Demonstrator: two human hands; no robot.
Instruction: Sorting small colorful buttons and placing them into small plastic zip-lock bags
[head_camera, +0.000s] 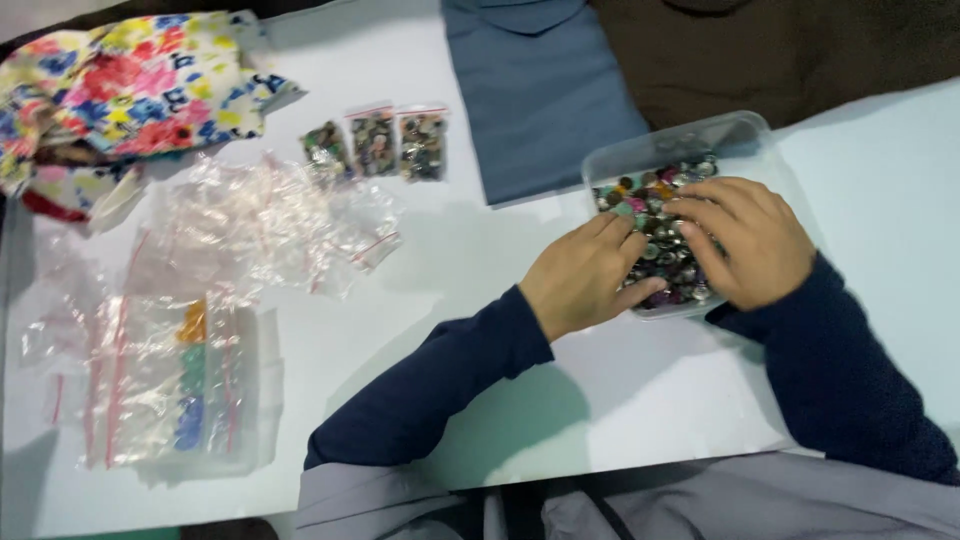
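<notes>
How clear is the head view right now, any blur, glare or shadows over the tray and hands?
Head view: soft overall, with the left hand and right hand slightly motion-blurred over the tray; the buttons read only as coloured blobs. Lighting is even, with faint arm shadows on the table. Mild glare whitens the empty bags.

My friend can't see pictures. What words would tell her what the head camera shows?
Two hands, the left hand and the right hand, dig into a clear plastic tray full of colourful buttons on a white table. Nearby lie three small filled bags, a heap of empty clear bags and flowered cloth.
</notes>
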